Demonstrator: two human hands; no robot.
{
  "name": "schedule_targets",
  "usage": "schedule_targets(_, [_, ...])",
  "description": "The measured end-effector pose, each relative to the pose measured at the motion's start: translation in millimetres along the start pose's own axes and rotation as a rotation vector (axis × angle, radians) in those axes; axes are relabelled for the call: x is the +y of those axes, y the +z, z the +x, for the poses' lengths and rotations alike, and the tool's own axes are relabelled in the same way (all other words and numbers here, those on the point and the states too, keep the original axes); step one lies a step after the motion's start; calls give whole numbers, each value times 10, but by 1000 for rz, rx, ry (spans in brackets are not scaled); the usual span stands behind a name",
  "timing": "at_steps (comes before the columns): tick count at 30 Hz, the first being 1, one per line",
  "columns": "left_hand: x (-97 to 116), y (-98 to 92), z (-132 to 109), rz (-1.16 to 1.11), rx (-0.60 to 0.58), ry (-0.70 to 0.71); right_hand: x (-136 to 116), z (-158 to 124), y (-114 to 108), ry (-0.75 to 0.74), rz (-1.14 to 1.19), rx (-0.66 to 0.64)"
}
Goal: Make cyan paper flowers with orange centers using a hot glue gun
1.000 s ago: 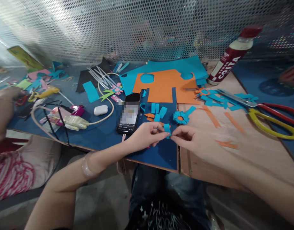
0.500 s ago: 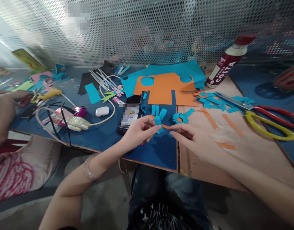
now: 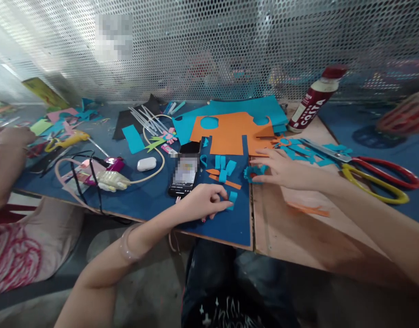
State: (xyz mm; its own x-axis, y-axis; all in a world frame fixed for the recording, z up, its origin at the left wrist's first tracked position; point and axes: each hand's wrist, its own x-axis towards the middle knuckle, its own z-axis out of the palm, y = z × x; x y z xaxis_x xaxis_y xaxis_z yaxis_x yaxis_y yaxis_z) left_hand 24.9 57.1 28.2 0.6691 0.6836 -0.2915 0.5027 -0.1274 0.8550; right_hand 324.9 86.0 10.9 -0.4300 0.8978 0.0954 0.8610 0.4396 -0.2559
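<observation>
My left hand point(image 3: 209, 200) is low over the blue table, its thumb and fingers pinched on a small blue paper strip point(image 3: 232, 198). My right hand point(image 3: 281, 169) reaches with spread fingers over a blue paper flower point(image 3: 256, 173) at the seam between the blue and wooden surfaces; whether the fingertips touch it I cannot tell. Between the hands lie several short blue paper pieces point(image 3: 223, 175). Beside these is an orange paper strip point(image 3: 232, 183) and a pointed orange piece point(image 3: 212, 171).
Cut orange paper point(image 3: 226, 141) and a blue sheet point(image 3: 243, 105) lie behind. A phone point(image 3: 185, 171) stands left of the pieces. Large scissors point(image 3: 360, 160), blue scraps point(image 3: 319, 155) and a bottle point(image 3: 314, 102) are at right. Another person's arm point(image 3: 7, 164) rests far left, near a yellow glue gun point(image 3: 71, 139).
The blue piece and orange strip I held up between both hands now lie on the table. My left hand has lowered to a blue strip; my right has moved toward the paper flower.
</observation>
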Motion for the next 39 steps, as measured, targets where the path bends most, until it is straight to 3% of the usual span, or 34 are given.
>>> schedule_targets(7, [-4,11,5,-39,2,2,-60,88,-43,19,150,38])
schedule_targets(11, [-13,16,12,-26,21,-5,-83,73,-52,67,289,-12])
schedule_targets(17, [10,5,0,-8,27,-7,-8,75,45,7,134,11])
schedule_targets(22, [22,1,-4,20,22,6,-59,69,-3,18,226,44])
schedule_targets(29, [-6,-20,16,-128,82,-4,-470,-63,-188,310,707,86])
schedule_targets(34, [-24,-35,63,-415,234,37,-882,-146,-84,320,978,65])
schedule_targets(39, [-56,-22,98,-550,238,46,-1014,-175,78,268,954,100])
